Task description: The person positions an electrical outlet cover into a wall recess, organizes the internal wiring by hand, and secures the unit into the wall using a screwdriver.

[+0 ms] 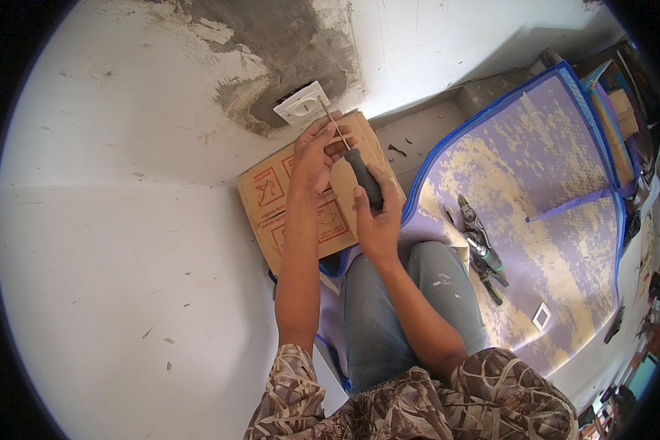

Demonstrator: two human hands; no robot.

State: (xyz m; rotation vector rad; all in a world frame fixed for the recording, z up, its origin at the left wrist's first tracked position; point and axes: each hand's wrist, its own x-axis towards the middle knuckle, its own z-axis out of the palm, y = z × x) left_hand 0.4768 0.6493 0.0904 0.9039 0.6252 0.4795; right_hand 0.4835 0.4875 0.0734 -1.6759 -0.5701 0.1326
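A screwdriver (364, 176) with a dark grey handle and a thin metal shaft slants up toward the wall. My right hand (380, 229) is wrapped round the lower part of its handle. Around the shaft, close to the wall, the fingers of my left hand (314, 155) are curled. The screwdriver's tip lies over the right side of a white wall socket (301, 105), which sits tilted, with a dark gap along its upper edge. Whether the tip sits in a screw is too small to tell. Beneath my hands is a brown cardboard box (271, 213) with red print.
A purple, worn mat (521, 191) with blue edging spreads to my right. Pliers and other hand tools (480, 246) lie on it beside my knee, near a small white frame (541, 317). Rough grey plaster (279, 51) surrounds the socket. Assorted clutter lines the far right.
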